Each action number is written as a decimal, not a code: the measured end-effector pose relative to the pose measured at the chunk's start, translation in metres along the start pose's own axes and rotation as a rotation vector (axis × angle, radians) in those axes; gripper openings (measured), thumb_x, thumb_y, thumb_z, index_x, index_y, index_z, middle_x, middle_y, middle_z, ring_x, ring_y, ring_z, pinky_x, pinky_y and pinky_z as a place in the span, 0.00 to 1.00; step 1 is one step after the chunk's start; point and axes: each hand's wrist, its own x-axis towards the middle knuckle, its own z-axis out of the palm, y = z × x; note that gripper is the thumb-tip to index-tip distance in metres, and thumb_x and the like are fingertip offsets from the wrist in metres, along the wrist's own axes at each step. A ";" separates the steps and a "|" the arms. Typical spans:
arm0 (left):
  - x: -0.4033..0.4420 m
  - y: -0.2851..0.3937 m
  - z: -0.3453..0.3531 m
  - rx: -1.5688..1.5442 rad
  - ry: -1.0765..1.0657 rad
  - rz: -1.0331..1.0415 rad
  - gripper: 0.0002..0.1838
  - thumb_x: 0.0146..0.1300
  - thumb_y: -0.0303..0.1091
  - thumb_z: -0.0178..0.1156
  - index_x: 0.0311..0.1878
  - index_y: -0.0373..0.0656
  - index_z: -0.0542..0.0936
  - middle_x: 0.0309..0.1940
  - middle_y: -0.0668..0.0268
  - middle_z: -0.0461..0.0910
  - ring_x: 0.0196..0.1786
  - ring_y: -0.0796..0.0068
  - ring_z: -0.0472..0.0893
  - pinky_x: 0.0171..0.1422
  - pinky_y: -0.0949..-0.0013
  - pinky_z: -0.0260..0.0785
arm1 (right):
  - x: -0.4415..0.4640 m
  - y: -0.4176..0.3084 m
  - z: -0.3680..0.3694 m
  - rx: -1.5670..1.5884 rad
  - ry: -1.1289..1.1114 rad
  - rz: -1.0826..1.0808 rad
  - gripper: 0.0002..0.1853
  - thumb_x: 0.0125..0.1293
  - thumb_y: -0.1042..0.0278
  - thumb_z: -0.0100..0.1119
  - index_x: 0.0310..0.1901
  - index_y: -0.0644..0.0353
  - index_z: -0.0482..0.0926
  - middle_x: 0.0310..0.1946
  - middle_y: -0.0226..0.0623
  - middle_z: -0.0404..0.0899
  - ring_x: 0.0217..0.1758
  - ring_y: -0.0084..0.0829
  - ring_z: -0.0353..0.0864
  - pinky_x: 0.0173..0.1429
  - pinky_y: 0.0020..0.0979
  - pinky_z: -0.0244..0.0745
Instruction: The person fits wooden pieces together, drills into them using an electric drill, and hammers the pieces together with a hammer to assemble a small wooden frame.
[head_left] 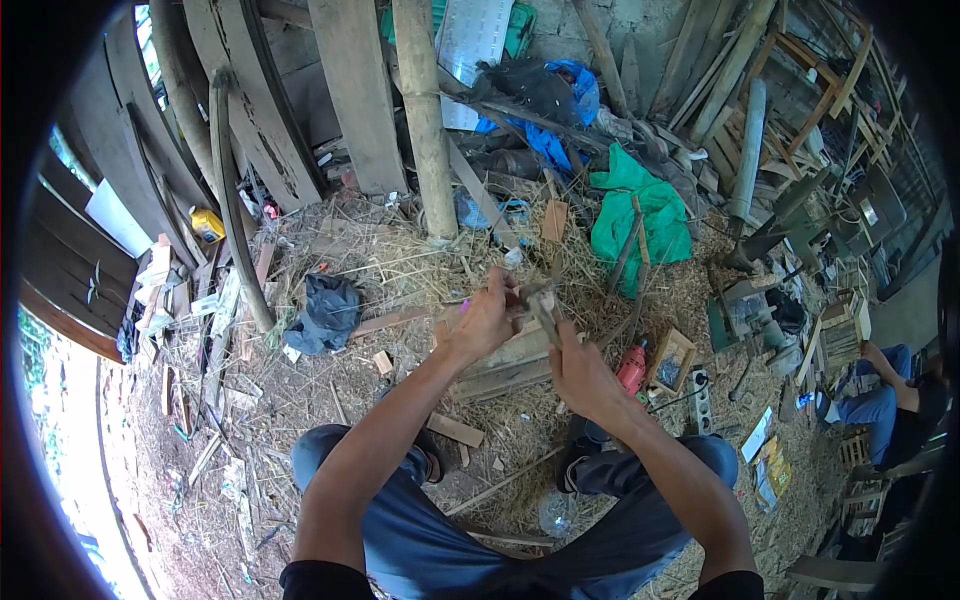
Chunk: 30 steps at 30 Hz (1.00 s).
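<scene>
My right hand (585,378) is wrapped round the handle of a hammer (543,303), its head raised towards my left hand. My left hand (487,318) has its fingers bent together close to the hammer head; what they pinch is too small and dark to make out. Below both hands lies a wooden block (505,372) on the ground between my feet, partly covered by my forearms. A small purple thing (465,306) shows beside my left hand.
A red power tool (632,368), a small wooden box (671,361) and a power strip (702,401) lie to the right. Green sheeting (640,220) and a dark bag (327,313) lie farther off. Another person (880,400) sits at far right. A post (425,120) stands ahead.
</scene>
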 end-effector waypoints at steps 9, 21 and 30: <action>0.001 0.008 -0.006 0.018 -0.008 -0.028 0.32 0.48 0.26 0.71 0.50 0.40 0.59 0.32 0.55 0.82 0.38 0.55 0.84 0.40 0.59 0.75 | 0.001 0.010 0.014 0.032 0.119 -0.097 0.12 0.70 0.71 0.47 0.48 0.69 0.60 0.25 0.68 0.73 0.30 0.69 0.74 0.33 0.57 0.66; 0.008 0.011 -0.005 0.016 -0.042 -0.101 0.32 0.48 0.26 0.71 0.50 0.40 0.59 0.31 0.55 0.80 0.37 0.57 0.83 0.40 0.59 0.76 | 0.002 0.012 0.017 0.052 0.080 -0.073 0.09 0.70 0.72 0.48 0.42 0.65 0.58 0.17 0.60 0.71 0.22 0.65 0.72 0.27 0.54 0.62; 0.006 0.012 -0.007 -0.008 -0.027 -0.077 0.33 0.46 0.25 0.72 0.50 0.39 0.59 0.36 0.52 0.82 0.42 0.52 0.84 0.44 0.58 0.76 | 0.004 0.017 0.017 0.055 0.089 -0.076 0.10 0.70 0.70 0.48 0.42 0.65 0.58 0.17 0.61 0.71 0.21 0.65 0.72 0.26 0.55 0.62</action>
